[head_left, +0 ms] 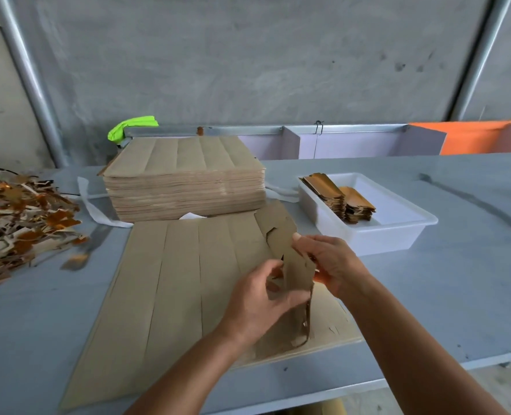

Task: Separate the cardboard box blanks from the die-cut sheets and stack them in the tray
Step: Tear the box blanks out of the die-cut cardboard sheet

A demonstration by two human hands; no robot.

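Working at a grey table [427,295], we lift one cardboard blank [290,259] off the die-cut sheet [170,280] lying flat before us, a tall stack of sheets [185,181] behind it. Our left hand [260,304] pinches the blank's lower edge; our right hand [329,262] grips its far side. Finished blanks [338,199] sit stacked in the white tray [398,232] at right, offcuts [20,217] heaped at left.

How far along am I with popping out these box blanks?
Early on. Two short stacks of blanks sit in the white tray. Your left hand and right hand are pulling a blank from the flat sheet. The tall sheet pile remains.
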